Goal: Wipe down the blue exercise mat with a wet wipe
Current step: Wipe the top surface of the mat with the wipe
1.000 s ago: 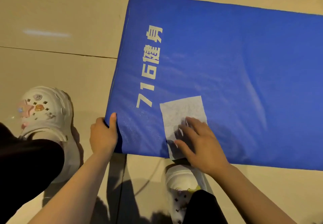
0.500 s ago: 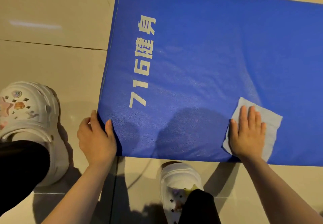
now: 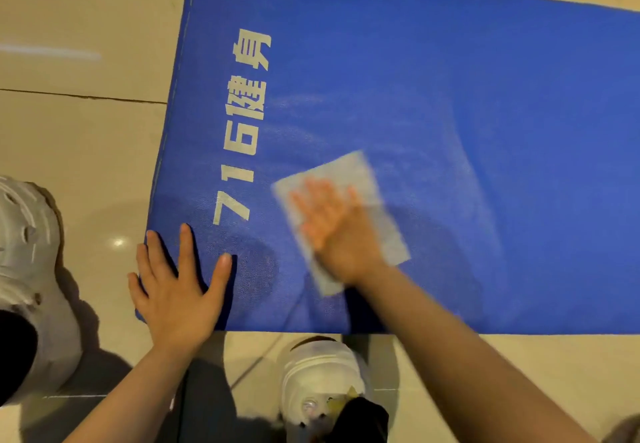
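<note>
The blue exercise mat (image 3: 433, 103) lies flat on the tiled floor, with pale lettering running along its left end. A white wet wipe (image 3: 349, 172) is spread on the mat just right of the lettering. My right hand (image 3: 332, 231) presses flat on the wipe with straight fingers and is blurred by motion. My left hand (image 3: 176, 290) lies flat with spread fingers on the mat's near left corner, holding it down.
Beige floor tiles (image 3: 79, 138) surround the mat. A white clog (image 3: 31, 269) stands to the left of the mat and another white clog (image 3: 322, 377) sits just below its near edge, between my arms.
My right hand has swept the wipe leftward from the mat's near right area to beside the lettering. My left hand went from gripping the corner edge to lying flat on it.
</note>
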